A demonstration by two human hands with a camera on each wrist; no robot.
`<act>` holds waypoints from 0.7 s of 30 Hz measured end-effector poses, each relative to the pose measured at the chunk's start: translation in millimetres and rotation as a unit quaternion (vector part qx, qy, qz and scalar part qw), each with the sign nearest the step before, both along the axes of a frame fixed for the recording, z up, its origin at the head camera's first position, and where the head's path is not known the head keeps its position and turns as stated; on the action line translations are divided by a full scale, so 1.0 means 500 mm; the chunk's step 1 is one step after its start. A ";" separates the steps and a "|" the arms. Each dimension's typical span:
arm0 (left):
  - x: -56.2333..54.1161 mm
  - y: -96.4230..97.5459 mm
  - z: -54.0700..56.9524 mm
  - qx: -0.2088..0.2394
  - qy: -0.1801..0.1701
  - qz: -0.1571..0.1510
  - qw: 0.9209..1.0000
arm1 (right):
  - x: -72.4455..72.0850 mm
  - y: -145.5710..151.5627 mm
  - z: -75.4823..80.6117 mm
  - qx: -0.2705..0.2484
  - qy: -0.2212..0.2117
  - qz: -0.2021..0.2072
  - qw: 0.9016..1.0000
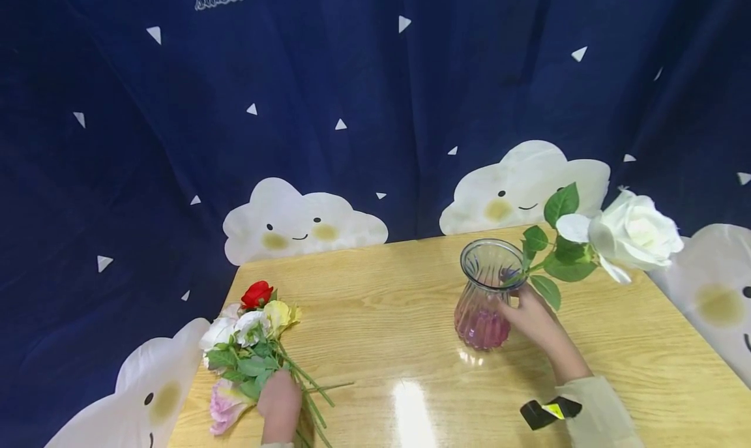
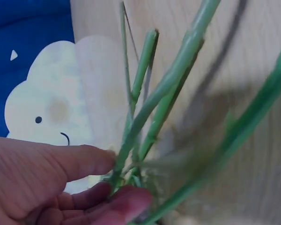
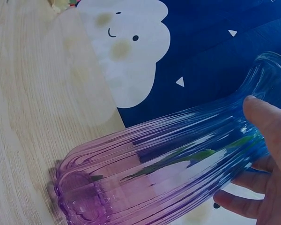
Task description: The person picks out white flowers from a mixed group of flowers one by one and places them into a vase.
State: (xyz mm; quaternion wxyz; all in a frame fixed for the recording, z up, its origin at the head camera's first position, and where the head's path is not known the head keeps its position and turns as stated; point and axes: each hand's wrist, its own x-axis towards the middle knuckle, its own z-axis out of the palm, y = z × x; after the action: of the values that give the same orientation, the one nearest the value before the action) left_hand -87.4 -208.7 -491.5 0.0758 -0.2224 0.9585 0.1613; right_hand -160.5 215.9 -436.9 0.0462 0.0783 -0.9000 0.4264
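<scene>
On the right of the table stands a ribbed glass vase (image 1: 482, 304), bluish at the rim and pink at the base. My right hand (image 1: 530, 314) grips it near the neck, thumb on one side and fingers on the other in the right wrist view. A white rose (image 1: 636, 229) with green leaves leans out over the vase's right rim. At the left, my left hand (image 1: 280, 399) is among the green stems (image 2: 166, 84) of a loose pile of flowers, pinching a stem between thumb and fingers. The pile has a red rose (image 1: 257, 295), a yellow bloom (image 1: 280, 317), white blooms and a pink flower (image 1: 227, 405).
The wooden table (image 1: 375, 304) reaches back to a dark blue curtain (image 1: 328, 63) printed with white clouds and triangles. A black band with a yellow patch (image 1: 551, 411) is by the right sleeve (image 1: 601, 412). Bare wood lies between the flower pile and the vase.
</scene>
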 end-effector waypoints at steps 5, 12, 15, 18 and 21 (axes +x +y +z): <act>0.013 0.012 -0.022 0.048 0.045 0.046 0.997 | 0.000 0.000 0.000 0.000 0.000 0.003 1.000; 0.029 0.016 -0.035 0.087 0.094 0.100 0.987 | -0.001 -0.002 -0.001 -0.001 0.000 0.005 1.000; 0.037 0.010 -0.032 0.086 0.103 0.101 0.986 | 0.000 -0.003 -0.001 0.000 0.002 0.004 1.000; 0.042 0.003 -0.029 0.068 0.120 0.099 0.986 | 0.001 -0.004 0.000 0.001 0.001 0.003 1.000; 0.046 -0.004 -0.022 0.051 0.121 0.091 0.987 | 0.002 -0.003 0.002 0.001 -0.004 0.004 1.000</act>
State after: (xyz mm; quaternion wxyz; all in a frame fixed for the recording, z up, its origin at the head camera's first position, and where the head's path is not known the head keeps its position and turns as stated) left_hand -64.4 -210.9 -502.6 -0.0445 -0.2838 0.9269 0.2417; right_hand -159.4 214.2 -435.8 0.0410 0.0804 -0.9002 0.4260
